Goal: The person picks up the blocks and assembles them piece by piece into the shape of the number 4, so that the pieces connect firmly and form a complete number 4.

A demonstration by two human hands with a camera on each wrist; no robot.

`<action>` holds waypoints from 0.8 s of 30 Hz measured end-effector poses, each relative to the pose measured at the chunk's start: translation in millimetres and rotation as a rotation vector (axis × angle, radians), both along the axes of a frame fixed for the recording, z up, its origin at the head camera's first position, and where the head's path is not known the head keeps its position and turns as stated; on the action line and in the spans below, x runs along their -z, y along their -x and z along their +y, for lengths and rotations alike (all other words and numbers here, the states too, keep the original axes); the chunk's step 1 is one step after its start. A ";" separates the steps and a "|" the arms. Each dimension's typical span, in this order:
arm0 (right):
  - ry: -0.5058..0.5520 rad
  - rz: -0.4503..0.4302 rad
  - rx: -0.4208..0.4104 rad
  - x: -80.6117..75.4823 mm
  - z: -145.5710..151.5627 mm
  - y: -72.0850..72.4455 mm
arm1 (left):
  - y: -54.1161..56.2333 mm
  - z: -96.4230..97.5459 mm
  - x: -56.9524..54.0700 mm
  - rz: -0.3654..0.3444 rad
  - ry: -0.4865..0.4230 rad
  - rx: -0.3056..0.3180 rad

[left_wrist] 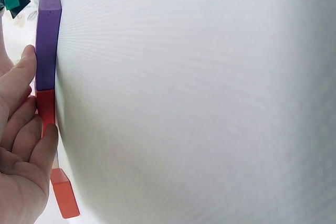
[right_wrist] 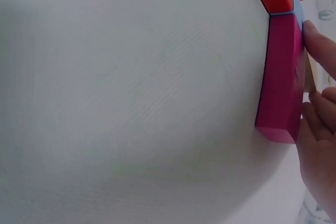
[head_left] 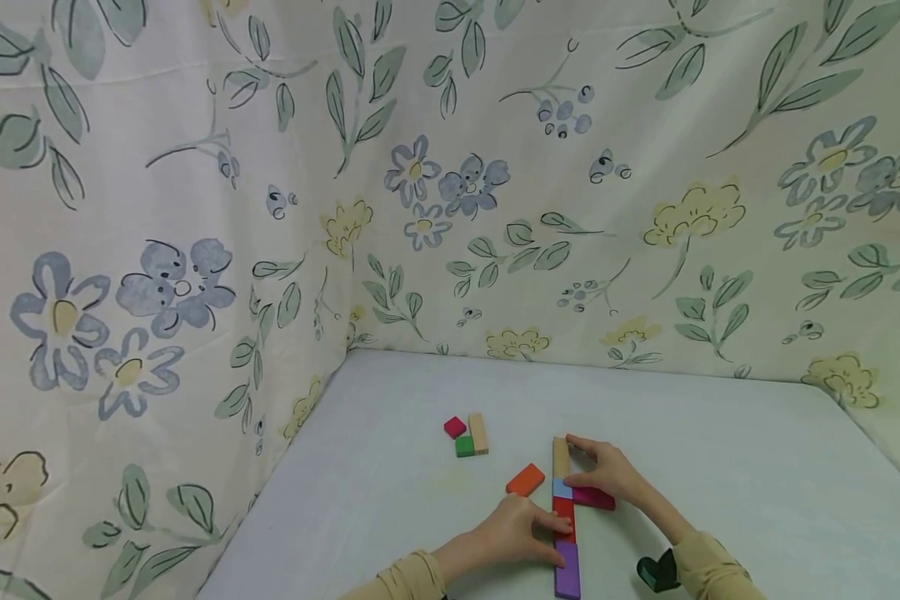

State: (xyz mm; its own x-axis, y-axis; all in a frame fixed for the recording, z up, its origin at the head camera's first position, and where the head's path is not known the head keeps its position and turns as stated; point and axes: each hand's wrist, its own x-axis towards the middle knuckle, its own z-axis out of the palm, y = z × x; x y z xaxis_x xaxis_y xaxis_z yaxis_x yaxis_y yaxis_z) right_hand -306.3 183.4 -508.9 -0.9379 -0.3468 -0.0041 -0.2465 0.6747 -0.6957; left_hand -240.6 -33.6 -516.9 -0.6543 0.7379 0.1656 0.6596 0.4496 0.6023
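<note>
A straight row of blocks on the white table has a wooden block [head_left: 561, 456] at its far end. Then come a light blue block [head_left: 562, 488], a red block [head_left: 562, 507] and a purple block [head_left: 567, 575]. A magenta block [right_wrist: 281, 72] juts right from beside the light blue one. My left hand [head_left: 506, 529] reaches in from the left, fingertips on the red block and thumb at the purple one. From the right, my right hand [head_left: 607, 471] touches the row, index fingertip by the wooden block's far corner and thumb at the light blue block.
An orange block [head_left: 525, 481] lies angled just left of the row. Farther back left are a red cube [head_left: 455, 427], a green block [head_left: 465, 447] and another wooden block [head_left: 478, 433]. Flower-patterned cloth [head_left: 495, 275] surrounds the table [head_left: 390, 467] at the back and sides.
</note>
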 end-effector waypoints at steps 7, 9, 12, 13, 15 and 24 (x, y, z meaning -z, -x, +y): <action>0.005 -0.005 0.012 0.5 -0.2 -1.9 | -0.1 -0.4 1.4 -0.005 0.002 -0.010; 0.002 -0.008 0.014 0.9 -0.2 -2.3 | -0.4 -0.5 1.1 0.001 0.004 -0.010; 0.003 -0.013 0.020 1.5 0.3 -3.4 | -0.8 -0.1 0.2 0.005 0.008 -0.008; 0.002 -0.014 0.020 1.6 0.4 -3.7 | -1.0 -0.1 -0.2 0.002 0.009 -0.008; 0.005 -0.017 0.024 1.4 0.4 -4.3 | -1.4 -0.1 -1.0 -0.003 0.009 -0.007; 0.068 0.048 0.026 -2.0 2.8 -8.1 | -3.3 -0.8 -6.2 -0.014 0.013 -0.006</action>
State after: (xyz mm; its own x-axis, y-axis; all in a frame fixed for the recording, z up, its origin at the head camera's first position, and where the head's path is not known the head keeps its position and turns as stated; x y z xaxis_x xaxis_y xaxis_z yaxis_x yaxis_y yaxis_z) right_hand -298.2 186.2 -506.9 -0.9452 -0.3201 0.0637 -0.2633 0.6326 -0.7283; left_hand -237.3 -34.4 -510.6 -0.6608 0.7361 0.1468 0.6486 0.4616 0.6052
